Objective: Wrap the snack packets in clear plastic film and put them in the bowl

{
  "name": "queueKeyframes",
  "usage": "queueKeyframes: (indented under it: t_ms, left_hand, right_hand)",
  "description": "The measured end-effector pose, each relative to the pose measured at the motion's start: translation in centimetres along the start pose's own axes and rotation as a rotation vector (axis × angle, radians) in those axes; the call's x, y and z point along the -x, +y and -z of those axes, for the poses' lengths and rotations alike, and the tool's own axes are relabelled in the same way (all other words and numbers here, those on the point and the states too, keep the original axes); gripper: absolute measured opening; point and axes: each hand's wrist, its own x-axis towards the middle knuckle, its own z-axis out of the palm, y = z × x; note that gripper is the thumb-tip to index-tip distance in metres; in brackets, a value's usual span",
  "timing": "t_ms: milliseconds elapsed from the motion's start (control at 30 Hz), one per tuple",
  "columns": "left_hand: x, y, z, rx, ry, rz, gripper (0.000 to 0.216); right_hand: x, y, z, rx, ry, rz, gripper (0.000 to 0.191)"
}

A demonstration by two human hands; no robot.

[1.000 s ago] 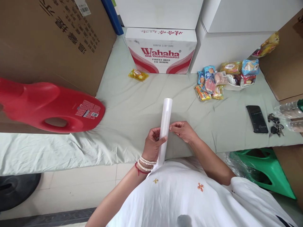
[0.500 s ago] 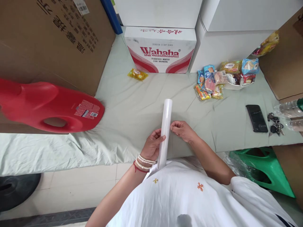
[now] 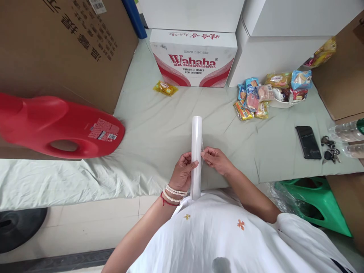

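Note:
A roll of clear plastic film (image 3: pixel 196 138) stands almost upright in front of my body, its lower end by my white shirt. My left hand (image 3: pixel 183 172) is closed around the roll's left side, thumb across the front. On the right side, my right hand (image 3: pixel 214 158) pinches the film's loose edge between thumb and fingertips. A thin strip of film lifts away from the roll just above those fingertips. The roll's far end points toward the back of the table.
On the cloth-covered table (image 3: pixel 159 125) lie a red jug (image 3: pixel 82 132) at left and a yellow snack packet (image 3: pixel 165 88). A Wahaha water carton (image 3: pixel 193 60) stands behind. To the right are snack packets (image 3: pixel 251 100), a phone (image 3: pixel 308 142) and keys (image 3: pixel 331 154). A green stool (image 3: pixel 330 208) is below.
The roll has tilted slightly left at its far end and stands straighter. My right hand has moved a little left with it, and a thin film edge now shows lifted beside the roll.

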Motion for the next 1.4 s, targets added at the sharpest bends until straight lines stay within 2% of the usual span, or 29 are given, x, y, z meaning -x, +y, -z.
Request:
queueKeyframes:
  t_ms: [267,333,467,600,700,767,833,967,1033,1100,1200,1300,1400]
  left_hand:
    - [0.1,1.1,0.6,0.006,-0.082,0.119,0.045]
    - [-0.1,1.1,0.5,0.026,-0.075,0.103,0.046]
    - [-0.4,0.4,0.0,0.078,-0.044,0.025,0.045]
    - [-0.4,-0.2,-0.2,0.109,-0.092,-0.005,0.044]
    - [-0.1,-0.2,-0.1,0.178,-0.121,0.027,0.041]
    - [0.0,-0.1,-0.1,0.252,-0.134,0.049,0.039]
    - [0.0,0.1,-0.3,0.3,-0.099,0.039,0.042]
    - [-0.4,0.2,-0.9,0.245,-0.028,-0.025,0.05]
    - [-0.7,0.4,-0.9,0.202,-0.051,-0.018,0.049]
    - [-1.0,0.6,-0.4,0.186,-0.079,0.022,0.046]
    - [-1.3,0.9,0.8,0.255,-0.125,0.093,0.041]
    - [-1.3,1.4,1.3,0.385,-0.197,0.147,0.041]
    - [-1.1,1.7,0.0,0.389,-0.224,0.132,0.048]
  right_hand:
    - [0.0,-0.7,2.1,0.045,0.018,0.018,0.044]
    - [0.0,-0.8,1.8,0.01,0.059,0.02,0.043]
    - [-0.4,-0.4,-0.3,-0.038,0.19,-0.009,0.055]
    - [-1.1,0.7,-1.9,0.09,0.319,0.091,0.048]
    - [-1.0,0.8,-2.4,0.378,0.444,0.244,0.044]
    - [-0.5,0.2,-2.7,0.628,0.428,0.352,0.041]
    - [0.1,-0.8,-3.4,0.821,0.32,0.435,0.037]
    - [1.0,-2.5,-4.5,0.943,0.073,0.527,0.032]
    - [1.3,-3.3,-4.3,0.872,0.087,0.525,0.031]
    - [1.8,-4.1,-3.5,0.749,0.167,0.505,0.031]
    - [2.7,-5.5,-2.2,0.607,0.247,0.494,0.031]
    - [3.6,-6.9,-2.0,0.599,0.262,0.5,0.032]
    - [4.1,-7.9,-3.0,0.698,0.23,0.555,0.032]
